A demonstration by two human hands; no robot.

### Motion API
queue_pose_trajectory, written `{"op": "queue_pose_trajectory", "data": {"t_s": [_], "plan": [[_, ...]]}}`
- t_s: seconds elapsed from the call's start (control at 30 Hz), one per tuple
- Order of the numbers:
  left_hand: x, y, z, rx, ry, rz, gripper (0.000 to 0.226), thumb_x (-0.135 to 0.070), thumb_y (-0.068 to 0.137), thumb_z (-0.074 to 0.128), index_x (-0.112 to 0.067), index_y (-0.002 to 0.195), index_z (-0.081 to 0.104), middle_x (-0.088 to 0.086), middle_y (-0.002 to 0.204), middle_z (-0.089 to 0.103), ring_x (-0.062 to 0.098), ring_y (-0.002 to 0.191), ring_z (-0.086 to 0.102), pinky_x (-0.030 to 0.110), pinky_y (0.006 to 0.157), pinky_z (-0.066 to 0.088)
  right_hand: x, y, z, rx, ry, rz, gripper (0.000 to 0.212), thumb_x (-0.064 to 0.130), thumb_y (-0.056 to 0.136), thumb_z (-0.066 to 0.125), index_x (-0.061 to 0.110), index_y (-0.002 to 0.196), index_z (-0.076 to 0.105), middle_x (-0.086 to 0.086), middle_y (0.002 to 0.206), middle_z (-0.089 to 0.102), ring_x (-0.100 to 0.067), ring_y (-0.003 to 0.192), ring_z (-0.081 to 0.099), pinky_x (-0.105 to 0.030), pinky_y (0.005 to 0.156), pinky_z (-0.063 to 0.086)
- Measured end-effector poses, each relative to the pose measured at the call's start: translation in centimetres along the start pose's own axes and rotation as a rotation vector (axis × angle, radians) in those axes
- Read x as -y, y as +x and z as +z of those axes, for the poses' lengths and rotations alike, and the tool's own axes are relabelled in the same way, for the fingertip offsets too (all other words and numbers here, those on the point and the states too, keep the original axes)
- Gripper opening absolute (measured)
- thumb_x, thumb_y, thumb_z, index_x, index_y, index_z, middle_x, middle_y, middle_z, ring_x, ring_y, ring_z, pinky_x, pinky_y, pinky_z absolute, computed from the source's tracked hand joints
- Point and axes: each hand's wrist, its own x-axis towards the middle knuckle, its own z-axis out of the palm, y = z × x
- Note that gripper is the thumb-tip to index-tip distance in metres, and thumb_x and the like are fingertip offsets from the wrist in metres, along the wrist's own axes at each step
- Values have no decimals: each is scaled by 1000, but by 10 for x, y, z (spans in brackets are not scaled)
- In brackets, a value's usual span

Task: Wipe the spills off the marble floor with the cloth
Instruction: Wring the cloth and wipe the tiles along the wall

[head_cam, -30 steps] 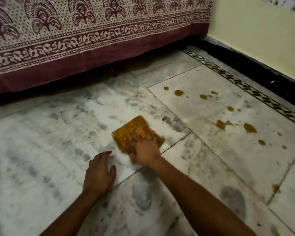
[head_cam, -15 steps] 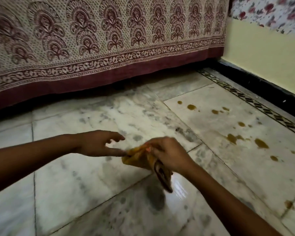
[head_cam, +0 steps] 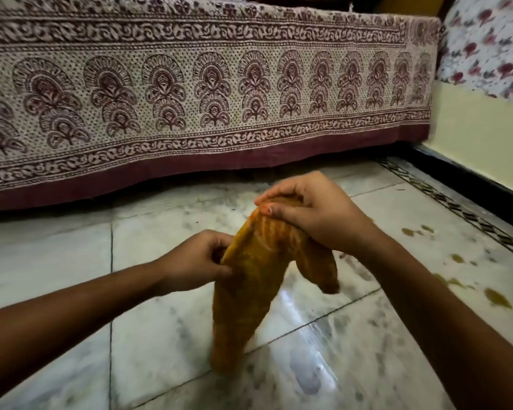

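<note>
Cloth (head_cam: 251, 291), orange, is hanging at frame ctr over marble floor (head_cam: 51, 261); can't tell if the tip is touching it. R hand (head_cam: 317, 216) is pinching the top fold w/ thumb + curled fingers. L hand (head_cam: 196, 261) is gripping the edge at 9 o'clock. Spills (head_cam: 498, 300) are lying at 3 o'clock, well apart. Bedsheet (head_cam: 190, 99) is hanging at 12 o'clock.
</note>
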Motion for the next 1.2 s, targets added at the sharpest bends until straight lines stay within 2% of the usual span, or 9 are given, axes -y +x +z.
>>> {"op": "queue_pose_trajectory", "data": {"t_s": [0.1, 0.2, 0.37, 0.53, 0.67, 0.73, 0.9, 1.03, 1.2], "plan": [[12, -2, -2, -68, 185, -44, 23, 3, 77, 64, -20, 78, 69, -2, 82, 73, 9, 76, 67, 30, 73, 55, 6, 10, -4, -26, -181, -56, 14, 23, 84, 69, 33, 92, 71, 23, 85, 63, 4, 88, 60, -11, 79, 46], [15, -1, -13, 35, -25, -75, 21, 3, 79, 66, -16, 86, 71, 0, 88, 74, 11, 81, 69, 29, 74, 57, -8, 29, -5, -149, -215, -51, 17, 23, 80, 73, 38, 82, 67, 23, 81, 63, 0, 88, 61, -17, 82, 46], [19, 20, -24, 28, -340, -84, 19, -2, 82, 63, -16, 92, 68, -1, 94, 74, 13, 90, 69, 22, 77, 54, -64, 71, 29, -255, -222, 111, 35, 31, 81, 72, 23, 114, 65, 9, 97, 63, -3, 92, 54, -21, 80, 44], [38, 46, -22, -44, -574, -166, 18, -4, 87, 56, -15, 100, 62, 0, 95, 72, 15, 91, 68, 23, 75, 53, -99, 65, 77, -274, 235, 466, 55, 53, 80, 59, 27, 128, 51, 11, 105, 56, -12, 108, 54, -19, 75, 44], [25, 53, -37, -167, -651, -244, 24, 0, 85, 58, -16, 102, 59, -1, 91, 72, 13, 86, 68, 22, 70, 54, -89, 51, 83, -20, 683, 971, 93, 78, 59, 32, 32, 139, 40, -2, 139, 49, -23, 124, 47, -48, 103, 37], [6, 51, -44, -205, -670, -259, 26, 3, 83, 58, -15, 102, 58, -4, 85, 72, 9, 79, 68, 18, 64, 51, -71, 41, 74, 16, 751, 1016, 90, 79, 59, 26, 36, 138, 39, -3, 138, 50, -21, 116, 52, -49, 103, 33], [-89, 52, -90, -195, -599, -226, 32, 1, 75, 67, -14, 102, 57, -3, 84, 73, 13, 79, 69, 23, 62, 54, 13, 36, -2, -145, 783, 878, 31, 63, 75, 34, 54, 101, 49, 7, 130, 57, -9, 116, 54, -41, 104, 35], [-195, 44, -125, -219, -505, -168, 28, -1, 76, 63, -18, 97, 55, -3, 85, 69, 2, 78, 66, 15, 66, 51, 90, 35, -82, -425, 789, 771, 10, 45, 76, 65, 41, 72, 73, 19, 84, 73, 1, 87, 66, -34, 93, 47], [-360, 9, -167, -151, -529, -121, 36, -4, 75, 65, -22, 101, 49, -4, 87, 66, -1, 77, 65, 15, 66, 51, 209, -9, -199, -560, 743, 730, 69, 71, 46, 73, 32, 104, 66, 7, 105, 70, -11, 104, 64, -31, 88, 53]]}}
